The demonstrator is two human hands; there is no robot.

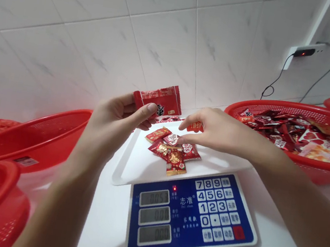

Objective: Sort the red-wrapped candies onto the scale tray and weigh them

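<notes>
My left hand [116, 118] is closed on a red candy packet [167, 103] with serrated ends, pinched between thumb and fingers above the tray's back left. My right hand [213, 130] hovers over the white scale tray [137, 168], thumb and index finger apart, fingertips close to the pile. Behind the index finger shows an orange-red packet [195, 126]; whether it lies on the tray or touches the hidden fingers is unclear. Several small wrapped candies lie heaped on the tray, with a red and gold packet [176, 162] at the front.
The scale's blue keypad panel [185, 220] faces me, its displays lit dimly. To the right stands a red basket [303, 161] full of packets, another behind it. Red baskets [59, 133] crowd the left. A tiled wall rises behind, with a plugged-in cable [282, 72].
</notes>
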